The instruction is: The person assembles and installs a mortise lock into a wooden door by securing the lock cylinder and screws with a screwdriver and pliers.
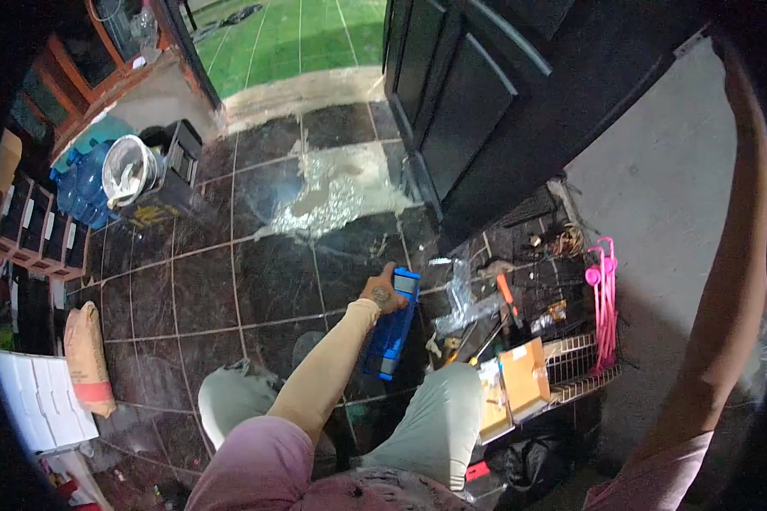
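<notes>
My left hand (383, 291) reaches down in front of my knees and grips the upper part of a long blue tool (389, 342) with grey parts near its ends. The tool slants over the dark tiled floor (273, 285); its exact kind is unclear. Some of my left fingers are hidden behind it. On the right side my right forearm stretches up along the grey wall (665, 170), and the hand itself is lost past the dark edge of the view. A black panelled door (486, 102) stands between the two arms.
A wet, pale patch (337, 192) lies by the doorway. At the left are a white bucket (130, 170), blue bottles (83, 183) and a paper sack (88, 358). To the right lie an orange-handled tool (507, 294), a cardboard box (524, 375), a wire rack (573, 362) and pink hangers (603, 307).
</notes>
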A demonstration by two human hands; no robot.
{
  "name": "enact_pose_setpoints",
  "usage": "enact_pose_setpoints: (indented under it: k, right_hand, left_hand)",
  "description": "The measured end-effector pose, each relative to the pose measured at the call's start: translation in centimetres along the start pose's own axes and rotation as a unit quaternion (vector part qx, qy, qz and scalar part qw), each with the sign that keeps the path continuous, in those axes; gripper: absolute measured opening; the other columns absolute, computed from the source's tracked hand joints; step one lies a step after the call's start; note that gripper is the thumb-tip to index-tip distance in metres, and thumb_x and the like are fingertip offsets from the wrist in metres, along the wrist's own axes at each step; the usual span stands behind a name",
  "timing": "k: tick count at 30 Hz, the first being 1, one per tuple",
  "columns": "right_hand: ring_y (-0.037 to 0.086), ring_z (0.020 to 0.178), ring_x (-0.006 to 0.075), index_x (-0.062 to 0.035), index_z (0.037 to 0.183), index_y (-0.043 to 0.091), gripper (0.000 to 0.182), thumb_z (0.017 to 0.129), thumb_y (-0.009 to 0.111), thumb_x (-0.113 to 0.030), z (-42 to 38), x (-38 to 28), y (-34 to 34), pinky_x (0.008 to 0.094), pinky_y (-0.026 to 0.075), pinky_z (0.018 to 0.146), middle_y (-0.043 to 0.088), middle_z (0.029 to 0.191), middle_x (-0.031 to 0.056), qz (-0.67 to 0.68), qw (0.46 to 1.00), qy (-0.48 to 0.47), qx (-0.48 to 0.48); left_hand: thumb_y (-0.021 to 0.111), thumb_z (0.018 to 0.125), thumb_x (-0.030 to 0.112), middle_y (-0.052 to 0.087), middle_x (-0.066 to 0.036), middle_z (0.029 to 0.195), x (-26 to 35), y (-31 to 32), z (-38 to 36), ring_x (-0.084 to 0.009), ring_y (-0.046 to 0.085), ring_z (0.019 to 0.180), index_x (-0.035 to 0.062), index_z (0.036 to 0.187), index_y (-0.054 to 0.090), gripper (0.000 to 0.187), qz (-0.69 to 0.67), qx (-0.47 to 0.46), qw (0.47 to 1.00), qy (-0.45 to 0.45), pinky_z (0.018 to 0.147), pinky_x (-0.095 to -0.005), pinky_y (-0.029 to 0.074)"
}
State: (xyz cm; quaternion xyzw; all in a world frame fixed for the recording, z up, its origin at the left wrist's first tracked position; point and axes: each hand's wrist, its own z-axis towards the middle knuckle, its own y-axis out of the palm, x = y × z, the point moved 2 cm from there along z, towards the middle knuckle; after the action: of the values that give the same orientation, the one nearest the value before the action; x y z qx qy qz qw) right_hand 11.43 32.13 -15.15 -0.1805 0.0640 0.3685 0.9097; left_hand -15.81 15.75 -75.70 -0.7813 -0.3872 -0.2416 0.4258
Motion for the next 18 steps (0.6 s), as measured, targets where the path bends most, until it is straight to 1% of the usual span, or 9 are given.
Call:
enact_pose_setpoints:
  k: [6, 7, 9, 10, 11, 12, 14, 15, 18]
  right_hand:
    - [0.068, 0.074, 0.0299, 0.0175, 0.111, 0.062, 0.042, 0.098, 0.063, -0.022, 0.0, -0.6, -0.5, 0.0401, 0.054, 0.063, 0.07, 0.095, 0.0279, 0.071, 0.996, 0.033, -0.033]
    - [0.068, 0.074, 0.0303, 0.0168, 0.11, 0.063, 0.043, 0.098, 0.064, -0.024, -0.2, -0.4, -0.6, 0.0404, 0.054, 0.063, 0.07, 0.095, 0.0273, 0.062, 0.996, 0.048, -0.049]
    - [0.068, 0.074, 0.0312, 0.0154, 0.11, 0.064, 0.045, 0.097, 0.065, -0.028, 0.0, -0.2, -1.2, 0.0409, 0.054, 0.063, 0.07, 0.094, 0.0261, 0.041, 0.995, 0.065, -0.068]
    - [0.054, 0.067, 0.0192, 0.0015, 0.101, 0.065, 0.036, 0.097, 0.065, -0.034, 0.8, 2.0, -1.6, 0.033, 0.042, 0.058, 0.059, 0.081, 0.0108, 0.013, 0.996, 0.05, -0.08]
    - [0.04, 0.06, 0.0071, -0.0123, 0.091, 0.067, 0.029, 0.097, 0.064, -0.041, 1.8, 4.4, -2.3, 0.0251, 0.031, 0.054, 0.047, 0.067, -0.0045, -0.024, 0.996, 0.027, -0.079]
    - [0.038, 0.057, 0.0064, -0.0111, 0.087, 0.062, 0.033, 0.097, 0.064, -0.043, 2.2, 4.0, -1.9, 0.0248, 0.029, 0.052, 0.046, 0.065, -0.0047, -0.034, 0.994, 0.063, -0.083]
    - [0.055, 0.076, 0.0157, -0.0042, 0.106, 0.066, 0.041, 0.095, 0.064, -0.044, 2.7, 4.3, -2.0, 0.0317, 0.043, 0.072, 0.063, 0.085, 0.0059, -0.042, 0.996, 0.051, -0.057]
    - [0.063, 0.085, 0.0203, -0.0007, 0.116, 0.068, 0.049, 0.095, 0.064, -0.045, 3.0, 4.4, -2.2, 0.0352, 0.049, 0.082, 0.072, 0.095, 0.0113, -0.046, 0.997, 0.045, -0.045]
    - [0.057, 0.082, 0.0168, -0.0044, 0.118, 0.069, 0.047, 0.096, 0.062, -0.046, 2.9, 5.2, -2.1, 0.0301, 0.045, 0.077, 0.066, 0.091, 0.0073, -0.058, 0.995, 0.058, -0.056]
  left_hand:
    - [0.079, 0.06, 0.023, 0.063, -0.025, 0.128, 0.2, -4.0, 5.4, -0.043, 0.061, 0.118, 0.0134, 0.155, 0.028, 0.109, -0.008, 0.087, 0.995, 0.042, 0.103, -0.0432, 0.049]
    - [0.079, 0.061, 0.019, 0.065, -0.024, 0.125, 1.2, -5.4, 4.9, -0.0405, 0.063, 0.115, 0.0161, 0.156, 0.028, 0.108, 0.014, 0.07, 0.997, 0.0, 0.1, -0.0431, 0.05]
    - [0.08, 0.064, 0.011, 0.066, -0.025, 0.121, 1.1, -7.0, 5.0, -0.0386, 0.065, 0.112, 0.0197, 0.155, 0.028, 0.105, 0.042, 0.067, 0.996, 0.029, 0.097, -0.0429, 0.051]
    - [0.08, 0.068, 0.004, 0.065, -0.025, 0.12, 0.0, -7.0, 6.1, -0.0383, 0.065, 0.112, 0.0214, 0.154, 0.029, 0.101, 0.119, 0.072, 0.989, 0.045, 0.097, -0.0438, 0.051]
    - [0.076, 0.073, 0.009, 0.061, -0.027, 0.125, -0.1, -7.3, 6.6, -0.0409, 0.063, 0.113, 0.024, 0.154, 0.029, 0.095, 0.163, 0.052, 0.984, 0.058, 0.097, -0.0455, 0.051]
    - [0.073, 0.079, 0.014, 0.057, -0.029, 0.13, -0.7, -7.3, 6.7, -0.0435, 0.062, 0.115, 0.0266, 0.155, 0.029, 0.089, 0.208, 0.036, 0.975, 0.069, 0.098, -0.0471, 0.05]
    - [0.058, 0.092, 0.025, 0.05, -0.034, 0.136, -1.4, -5.6, 4.7, -0.0478, 0.06, 0.115, 0.0329, 0.155, 0.029, 0.069, 0.319, 0.081, 0.942, 0.068, 0.099, -0.0494, 0.05]
    - [0.056, 0.093, 0.024, 0.049, -0.034, 0.138, -1.9, -4.7, 4.6, -0.0475, 0.061, 0.114, 0.0348, 0.155, 0.03, 0.068, 0.344, 0.082, 0.931, 0.089, 0.098, -0.0492, 0.05]
    - [0.055, 0.093, 0.02, 0.038, -0.032, 0.148, -8.9, 0.5, 5.6, -0.0452, 0.063, 0.111, 0.0433, 0.152, 0.032, 0.068, 0.368, 0.077, 0.919, 0.123, 0.09, -0.0476, 0.055]
